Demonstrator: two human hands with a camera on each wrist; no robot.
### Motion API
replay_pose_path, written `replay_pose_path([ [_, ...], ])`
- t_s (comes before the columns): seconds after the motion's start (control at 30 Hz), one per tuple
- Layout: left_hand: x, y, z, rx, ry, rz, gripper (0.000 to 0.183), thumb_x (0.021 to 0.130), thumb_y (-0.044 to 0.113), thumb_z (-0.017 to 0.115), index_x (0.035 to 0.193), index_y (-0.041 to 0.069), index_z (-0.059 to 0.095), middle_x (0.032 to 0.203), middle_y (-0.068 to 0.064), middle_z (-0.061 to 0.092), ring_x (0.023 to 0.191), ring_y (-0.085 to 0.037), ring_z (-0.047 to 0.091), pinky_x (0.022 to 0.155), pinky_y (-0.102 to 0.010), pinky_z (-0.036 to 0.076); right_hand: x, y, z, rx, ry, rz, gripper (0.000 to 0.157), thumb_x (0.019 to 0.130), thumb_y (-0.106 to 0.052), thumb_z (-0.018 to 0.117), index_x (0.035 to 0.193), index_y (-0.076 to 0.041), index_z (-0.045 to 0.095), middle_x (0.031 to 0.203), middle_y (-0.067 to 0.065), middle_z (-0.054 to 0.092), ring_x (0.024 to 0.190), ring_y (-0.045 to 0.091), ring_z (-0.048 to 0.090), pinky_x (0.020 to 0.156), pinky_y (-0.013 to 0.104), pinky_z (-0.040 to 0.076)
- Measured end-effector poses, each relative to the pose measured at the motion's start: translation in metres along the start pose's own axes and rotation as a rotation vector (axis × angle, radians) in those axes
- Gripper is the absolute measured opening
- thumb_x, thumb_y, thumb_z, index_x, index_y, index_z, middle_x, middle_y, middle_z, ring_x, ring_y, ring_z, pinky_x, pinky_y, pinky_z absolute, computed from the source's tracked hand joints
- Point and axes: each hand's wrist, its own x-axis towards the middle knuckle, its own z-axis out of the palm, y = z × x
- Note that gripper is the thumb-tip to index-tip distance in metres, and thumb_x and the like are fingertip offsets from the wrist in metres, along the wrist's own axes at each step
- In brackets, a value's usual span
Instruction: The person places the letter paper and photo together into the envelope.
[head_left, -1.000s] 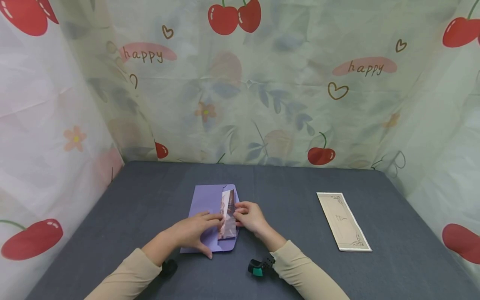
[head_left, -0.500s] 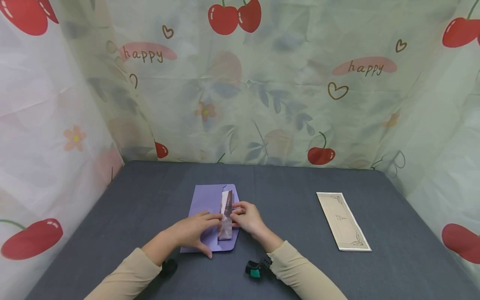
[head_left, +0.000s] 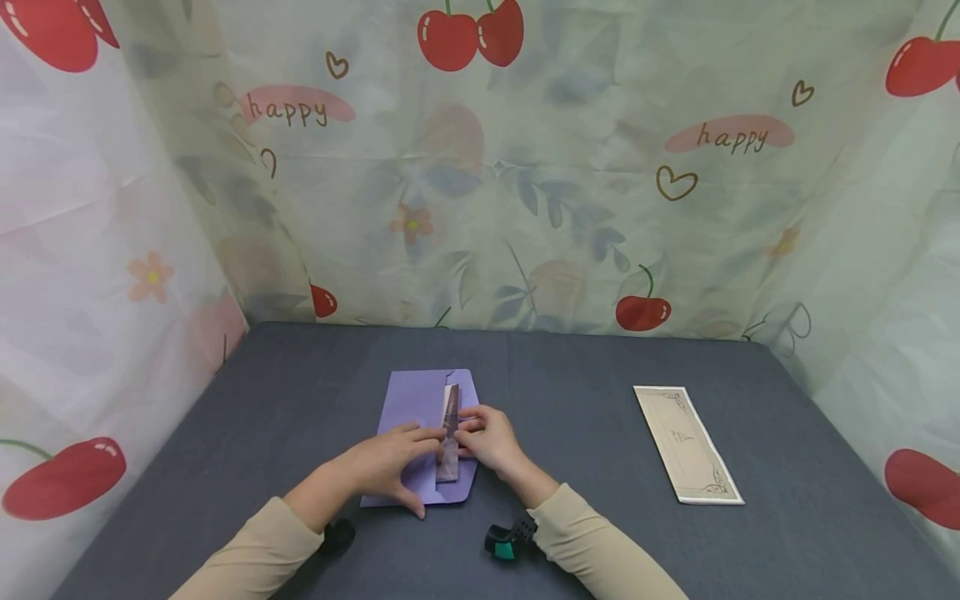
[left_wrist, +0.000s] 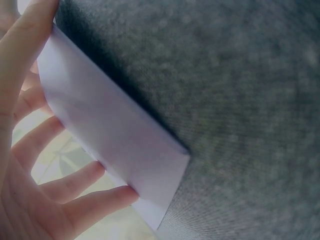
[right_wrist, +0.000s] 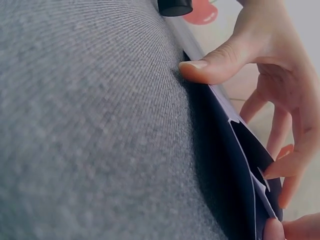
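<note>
Between our 2 hands, a little left of the middle of the dark table, we see the printed paper lying partly inside the purple envelope; only 1 narrow strip of it shows at the mouth. That strip's long axis runs away from us, nearly parallel to the mouth, which faces right. We judge this relation to matter most: the paper's outer long edge faces our right hand, the nearer of the 2 to that edge, while the pocket lies on its left. Our right hand has bent fingers touching the paper partway along the edge; we take it for a light pinch, though the right wrist view shows only fingertips in a corner. Our left hand rests on the envelope with fingers and thumb spread, thumb at the near edge, fingertips by the mouth, gripping nothing. Beneath the strip, the flap extends to the right. Well apart on our right, 1 beige card lies at a slant. Behind the table we face a curtain printed with cherries and the word "happy" 2 times.
</note>
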Motion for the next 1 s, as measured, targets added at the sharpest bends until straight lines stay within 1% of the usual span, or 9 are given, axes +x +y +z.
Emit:
replay_pose_path([
  [0.33, -0.0008, 0.0001, -0.0005, -0.004, -0.001, -0.002, 0.070, 0.065, 0.049, 0.079, 0.120, 0.014, 0.056, 0.144, -0.010, 0.044, 0.130, -0.045, 0.040, 0.102, -0.054, 0.039, -0.0002, -0.0012, 0.0046, -0.007, -0.004, -0.007, 0.033, 0.082, 0.008, 0.059, 0.115, 0.012, 0.054, 0.096, 0.027, 0.065, 0.071, 0.014, 0.065, 0.062, 0.029, 0.058],
  [0.53, -0.0010, -0.0003, -0.0005, -0.002, 0.004, 0.000, 0.070, 0.065, 0.048, 0.080, 0.121, 0.015, 0.056, 0.144, -0.010, 0.044, 0.130, -0.044, 0.040, 0.102, -0.054, 0.039, 0.0001, -0.0019, 0.0060, -0.002, -0.006, -0.008, 0.034, 0.082, 0.009, 0.058, 0.116, 0.012, 0.054, 0.096, 0.026, 0.064, 0.071, 0.013, 0.065, 0.062, 0.029, 0.058],
  [0.8, -0.0010, 0.0003, -0.0005, -0.018, -0.012, -0.014, 0.072, 0.065, 0.048, 0.079, 0.124, 0.016, 0.055, 0.145, -0.010, 0.043, 0.132, -0.044, 0.038, 0.103, -0.054, 0.038, -0.0014, -0.0045, 0.0072, 0.005, -0.014, -0.008, 0.035, 0.083, 0.008, 0.058, 0.118, 0.013, 0.054, 0.097, 0.026, 0.064, 0.074, 0.017, 0.066, 0.063, 0.031, 0.058],
  [1.0, -0.0011, -0.0006, 0.0004, -0.018, 0.002, 0.004, 0.071, 0.064, 0.048, 0.080, 0.123, 0.017, 0.054, 0.144, -0.010, 0.043, 0.130, -0.046, 0.039, 0.102, -0.055, 0.038, -0.0008, -0.0042, 0.0098, 0.015, -0.017, -0.002, 0.035, 0.083, 0.009, 0.058, 0.118, 0.013, 0.053, 0.098, 0.027, 0.063, 0.073, 0.015, 0.065, 0.062, 0.031, 0.058],
])
